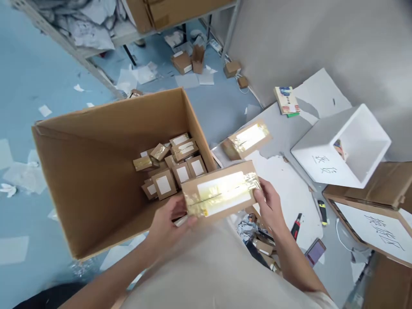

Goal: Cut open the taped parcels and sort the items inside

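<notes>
Head view: left hand [172, 221] and right hand [270, 204] grip 1 flat, gold-taped brown cardboard package [222, 193] by opposite ends; at its 9 o'clock, small brown cardboard cartons [163, 184] lie inside 1 large open rectangular brown cardboard box [128, 124].

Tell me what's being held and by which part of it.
A taped box: left fingers at its left end, by the lower corner; right fingers at its right end. Whether the left fingers hold more is unclear.
</notes>
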`<state>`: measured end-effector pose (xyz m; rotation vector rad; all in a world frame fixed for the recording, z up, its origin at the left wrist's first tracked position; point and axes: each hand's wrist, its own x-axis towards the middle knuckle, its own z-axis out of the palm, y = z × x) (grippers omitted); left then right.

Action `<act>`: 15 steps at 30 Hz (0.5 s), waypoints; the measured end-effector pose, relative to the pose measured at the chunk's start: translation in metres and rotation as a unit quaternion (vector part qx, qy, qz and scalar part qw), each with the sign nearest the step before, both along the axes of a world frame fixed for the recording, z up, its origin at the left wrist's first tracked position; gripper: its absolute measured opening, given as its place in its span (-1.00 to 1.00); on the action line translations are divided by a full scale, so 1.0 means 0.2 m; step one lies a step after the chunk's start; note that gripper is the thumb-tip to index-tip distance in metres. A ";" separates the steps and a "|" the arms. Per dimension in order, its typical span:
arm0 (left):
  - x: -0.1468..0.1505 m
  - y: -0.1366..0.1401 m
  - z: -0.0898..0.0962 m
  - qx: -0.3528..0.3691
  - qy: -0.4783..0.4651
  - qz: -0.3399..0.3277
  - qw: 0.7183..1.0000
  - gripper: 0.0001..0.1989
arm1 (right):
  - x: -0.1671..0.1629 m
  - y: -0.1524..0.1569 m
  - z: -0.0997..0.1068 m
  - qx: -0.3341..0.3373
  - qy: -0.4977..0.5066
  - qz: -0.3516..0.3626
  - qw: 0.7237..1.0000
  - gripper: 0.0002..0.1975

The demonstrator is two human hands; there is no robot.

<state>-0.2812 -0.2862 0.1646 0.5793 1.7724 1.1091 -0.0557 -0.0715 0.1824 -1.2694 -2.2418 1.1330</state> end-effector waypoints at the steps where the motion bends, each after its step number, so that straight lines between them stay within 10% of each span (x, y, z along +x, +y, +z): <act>1: 0.10 0.09 0.01 -0.006 -0.026 -0.029 0.999 -0.53 | 0.14 0.07 0.00 0.006 -0.006 -0.017 1.000 -0.58; 7: 0.58 0.72 -0.17 0.048 -0.064 -0.068 0.995 -0.52 | 0.62 0.66 -0.20 0.046 -0.040 -0.055 0.997 -0.48; 15: 0.76 1.12 -0.46 0.060 -0.051 -0.088 0.993 -0.22 | 0.49 1.19 -0.50 0.080 -0.059 0.003 0.995 -0.55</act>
